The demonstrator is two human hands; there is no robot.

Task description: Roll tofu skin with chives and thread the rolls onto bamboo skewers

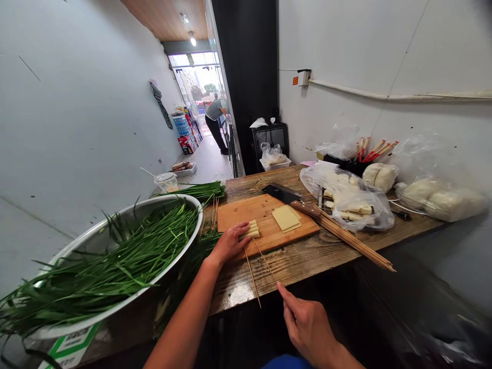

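My left hand [229,243] lies over several pale yellow rolls [253,229], apparently of tofu sheet, its fingers closed around them. They sit side by side near the front edge of a wooden cutting board [240,206]. A thin bamboo skewer [266,261] is pinched between the thumb and finger of my right hand [307,316], its far tip close to the rolls. Left of it, a second skewer [252,279] runs from the rolls out past the table edge. Flat tofu sheets [285,218] are stacked on the board's right half.
A cleaver [282,195] rests across the board's back right corner, beside a skewer bundle [351,240]. Left stands a large metal basin [199,210] of green chives [134,248]. Plastic bags [378,207] of white food crowd the table's right. A person [215,118] bends near the doorway.
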